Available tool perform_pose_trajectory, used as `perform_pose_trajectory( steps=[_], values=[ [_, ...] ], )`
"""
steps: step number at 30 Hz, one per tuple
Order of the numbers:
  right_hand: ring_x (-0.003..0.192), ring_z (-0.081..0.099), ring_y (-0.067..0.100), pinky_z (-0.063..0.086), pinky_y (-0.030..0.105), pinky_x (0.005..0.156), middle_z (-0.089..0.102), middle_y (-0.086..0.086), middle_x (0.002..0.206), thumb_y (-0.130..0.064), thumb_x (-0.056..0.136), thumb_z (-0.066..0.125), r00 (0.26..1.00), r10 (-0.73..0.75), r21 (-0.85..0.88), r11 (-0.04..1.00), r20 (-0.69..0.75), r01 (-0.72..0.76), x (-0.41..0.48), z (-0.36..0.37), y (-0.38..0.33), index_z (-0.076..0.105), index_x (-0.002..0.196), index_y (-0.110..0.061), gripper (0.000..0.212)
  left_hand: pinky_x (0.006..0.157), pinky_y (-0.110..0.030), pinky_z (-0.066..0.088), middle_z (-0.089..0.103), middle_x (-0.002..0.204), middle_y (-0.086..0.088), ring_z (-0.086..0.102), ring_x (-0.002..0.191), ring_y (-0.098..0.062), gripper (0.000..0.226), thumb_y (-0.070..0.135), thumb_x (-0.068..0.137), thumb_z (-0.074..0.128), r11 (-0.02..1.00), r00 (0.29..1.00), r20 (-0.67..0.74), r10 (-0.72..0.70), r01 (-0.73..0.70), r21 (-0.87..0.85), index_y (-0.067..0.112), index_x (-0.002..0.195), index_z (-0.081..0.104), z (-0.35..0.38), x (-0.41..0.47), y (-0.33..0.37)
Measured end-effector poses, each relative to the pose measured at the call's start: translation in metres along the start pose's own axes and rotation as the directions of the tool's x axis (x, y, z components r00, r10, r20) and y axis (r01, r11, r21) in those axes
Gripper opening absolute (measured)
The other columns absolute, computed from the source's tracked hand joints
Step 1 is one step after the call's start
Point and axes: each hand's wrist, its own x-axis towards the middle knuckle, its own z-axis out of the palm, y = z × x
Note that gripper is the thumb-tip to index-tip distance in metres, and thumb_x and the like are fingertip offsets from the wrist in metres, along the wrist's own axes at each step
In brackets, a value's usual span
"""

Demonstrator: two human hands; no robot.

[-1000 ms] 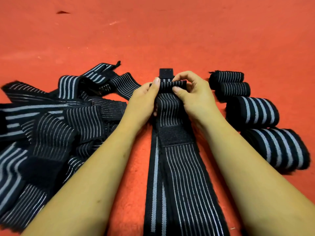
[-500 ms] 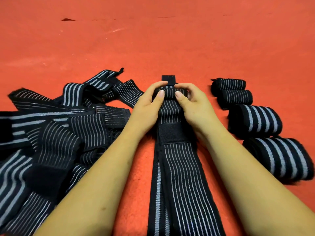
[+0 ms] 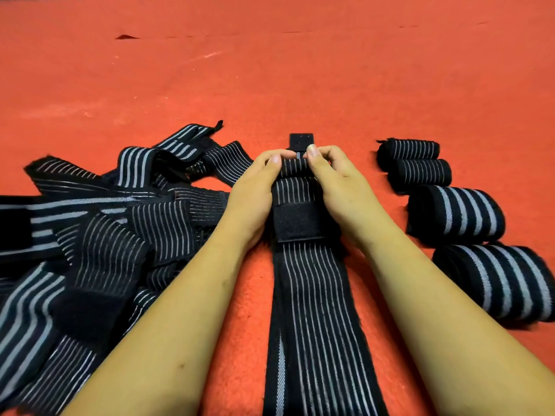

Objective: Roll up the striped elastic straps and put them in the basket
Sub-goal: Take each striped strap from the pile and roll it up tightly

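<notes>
Black strap [image 3: 312, 295], long axis near-to-far.

strap pile [image 3: 105, 223] left | flat strap [image 3: 312, 295] centre, on floor [image 3: 300, 70] | four rolled straps [image 3: 456, 211] right, in a row

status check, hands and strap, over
Left hand, right hand both pinch strap at its rolled far end. Four finished rolls right, loose pile left. No basket in view.

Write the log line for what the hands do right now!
step: strap end partly rolled | left hand: pinches roll | right hand: pinches roll | done rolls: four, right side | loose pile: left | basket: unseen
</notes>
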Motion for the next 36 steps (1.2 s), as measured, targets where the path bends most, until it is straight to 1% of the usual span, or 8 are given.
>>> perform_pose_trajectory(
  steps=[3, 8, 12, 17, 21, 24, 29, 36],
  values=[
    [0.086, 0.062, 0.009, 0.051, 0.024, 0.077, 0.067, -0.003, 0.098, -0.031, 0.103, 0.049, 0.996, -0.021, -0.026, 0.999, -0.082, 0.019, 0.004, -0.001, 0.004, 0.061, 0.108, -0.017, 0.019, 0.105, -0.050, 0.047, 0.071, 0.116, 0.002, 0.064, 0.112, -0.021, 0.027, 0.027, 0.097, 0.047, 0.997, 0.997, 0.061, 0.048, -0.051, 0.052, 0.037, 0.107, 0.070, -0.001, 0.002, -0.002],
    [0.088, 0.059, 0.014, 0.050, 0.040, 0.085, 0.066, 0.003, 0.098, -0.008, 0.094, 0.052, 0.992, -0.105, -0.036, 0.994, -0.067, 0.102, 0.007, -0.005, 0.009, 0.058, 0.099, -0.026, 0.019, 0.084, -0.014, 0.045, 0.068, 0.111, 0.016, 0.062, 0.098, 0.009, 0.028, 0.037, 0.105, 0.042, 0.979, 0.997, 0.054, 0.059, -0.068, 0.192, 0.029, 0.122, 0.063, 0.001, 0.001, 0.001],
    [0.094, 0.060, 0.014, 0.048, 0.049, 0.095, 0.064, -0.007, 0.096, -0.005, 0.088, 0.054, 0.983, -0.171, -0.180, 0.971, -0.062, 0.158, 0.006, -0.003, 0.012, 0.056, 0.096, -0.029, 0.025, 0.083, -0.025, 0.048, 0.072, 0.104, 0.008, 0.066, 0.098, -0.004, 0.044, 0.054, 0.102, 0.038, 0.976, 1.000, 0.009, -0.019, 0.017, 0.216, 0.024, 0.110, 0.069, 0.001, 0.001, 0.001],
    [0.095, 0.062, 0.016, 0.050, 0.047, 0.094, 0.065, -0.004, 0.099, -0.018, 0.086, 0.058, 0.991, -0.133, -0.077, 0.988, -0.031, 0.130, 0.005, 0.000, 0.006, 0.060, 0.098, -0.029, 0.016, 0.065, -0.016, 0.045, 0.065, 0.074, 0.018, 0.060, 0.069, 0.006, 0.021, 0.038, 0.103, 0.048, 0.994, 1.000, -0.023, 0.001, 0.002, 0.105, 0.022, 0.096, 0.061, 0.002, 0.003, -0.002],
    [0.096, 0.064, 0.015, 0.051, 0.045, 0.094, 0.069, 0.001, 0.102, -0.035, 0.101, 0.050, 0.997, -0.052, -0.091, 0.995, -0.061, 0.047, 0.005, 0.002, 0.006, 0.063, 0.106, -0.014, 0.026, 0.072, -0.024, 0.049, 0.063, 0.085, 0.011, 0.061, 0.079, -0.004, 0.011, 0.023, 0.101, 0.056, 0.995, 0.996, 0.045, 0.078, -0.081, 0.066, 0.032, 0.099, 0.062, -0.004, 0.005, -0.006],
    [0.095, 0.066, 0.023, 0.052, 0.051, 0.093, 0.070, 0.012, 0.104, -0.021, 0.099, 0.054, 0.995, -0.061, -0.077, 0.996, -0.074, 0.055, 0.005, 0.000, 0.009, 0.063, 0.109, -0.010, 0.018, 0.079, -0.028, 0.051, 0.065, 0.094, 0.006, 0.062, 0.086, -0.008, 0.013, 0.019, 0.100, 0.058, 0.994, 0.992, 0.080, 0.095, -0.100, 0.053, 0.029, 0.108, 0.061, -0.005, 0.005, -0.008],
    [0.095, 0.065, 0.023, 0.051, 0.052, 0.091, 0.069, 0.006, 0.100, -0.018, 0.084, 0.058, 0.983, -0.154, -0.126, 0.982, -0.096, 0.141, 0.006, -0.004, 0.009, 0.057, 0.102, -0.024, 0.018, 0.086, -0.030, 0.051, 0.072, 0.104, 0.003, 0.068, 0.098, -0.010, 0.039, 0.053, 0.100, 0.046, 0.972, 1.000, 0.016, -0.001, -0.003, 0.237, 0.020, 0.110, 0.065, 0.000, 0.004, -0.006],
    [0.092, 0.062, 0.019, 0.052, 0.048, 0.090, 0.065, -0.001, 0.097, -0.016, 0.082, 0.064, 0.985, -0.174, -0.078, 0.982, -0.019, 0.172, 0.006, -0.004, 0.010, 0.056, 0.094, -0.029, 0.019, 0.088, -0.036, 0.054, 0.070, 0.102, 0.000, 0.067, 0.094, -0.013, 0.021, 0.036, 0.102, 0.053, 0.999, 1.000, 0.026, 0.010, -0.010, -0.031, 0.021, 0.107, 0.067, -0.001, 0.005, -0.006]
  ],
)
